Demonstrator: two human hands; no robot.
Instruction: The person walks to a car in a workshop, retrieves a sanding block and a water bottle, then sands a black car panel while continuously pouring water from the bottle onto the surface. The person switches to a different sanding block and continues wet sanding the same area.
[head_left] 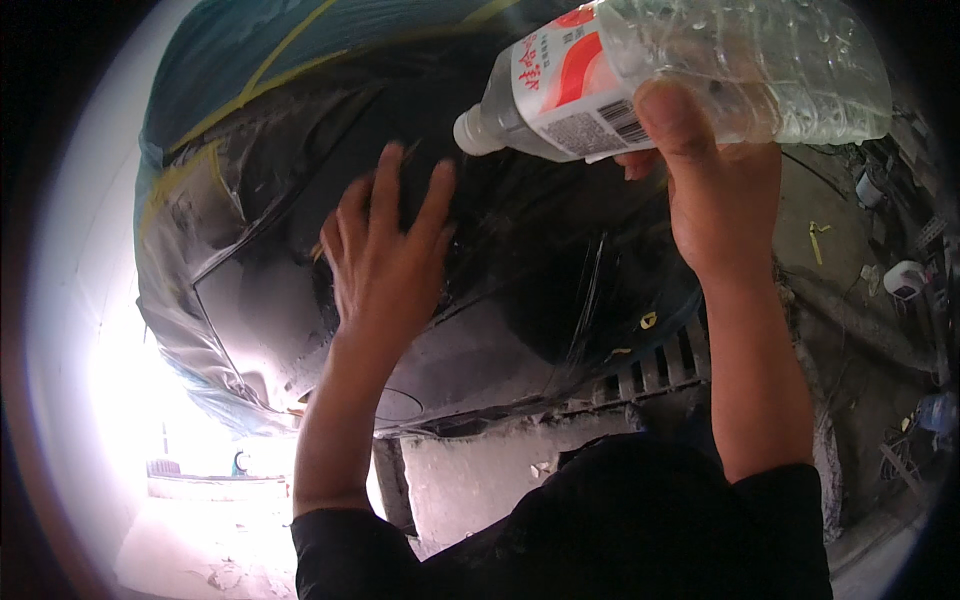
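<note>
A transparent plastic bottle point(750, 60) with a red and white label is tipped on its side at the upper right. My right hand point(705, 170) is wrapped round it, thumb on the near side. The bottle's white neck point(480, 132) points left and slightly down, over a dark, glossy vehicle panel point(540, 290). My left hand point(385, 250) is over that panel, back of the hand up and fingers spread, left of the bottle's mouth. What is under its palm is hidden, and I cannot tell how firmly it touches the panel.
Blue-green masking film point(235, 60) with yellow tape point(285, 50) drapes the vehicle's far and left sides. A slatted grille point(655, 370) lies along the near edge. White container point(905, 280), blue jug point(938, 412) and clutter stand at right. Bright light floods the left.
</note>
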